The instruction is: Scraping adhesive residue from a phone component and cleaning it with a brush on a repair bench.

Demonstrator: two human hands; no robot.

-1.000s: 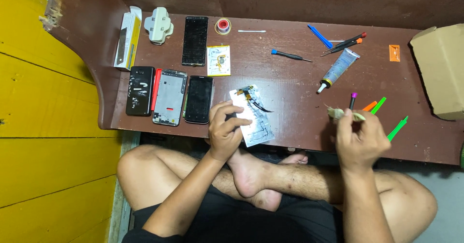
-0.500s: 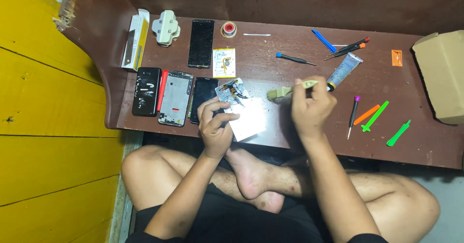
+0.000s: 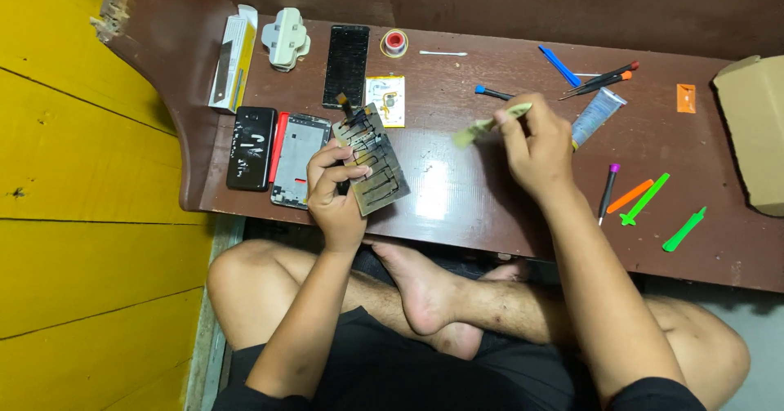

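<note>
Two hands are occupied: the left hand (image 3: pixel 333 192) grips a phone panel (image 3: pixel 371 159) at centre-left. A pale green tool (image 3: pixel 490 122) is pinched by the right hand (image 3: pixel 535 148); bare table (image 3: pixel 457 194) lies between them.

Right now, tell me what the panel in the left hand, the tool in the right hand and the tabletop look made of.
Phone panel in the left hand: looks like thin grey metal or glass, dull, with dark adhesive strips. Pale green pry tool in the right hand: likely plastic, matte. Tabletop: probably varnished wood, dark reddish-brown, with a bright glare patch.
</note>
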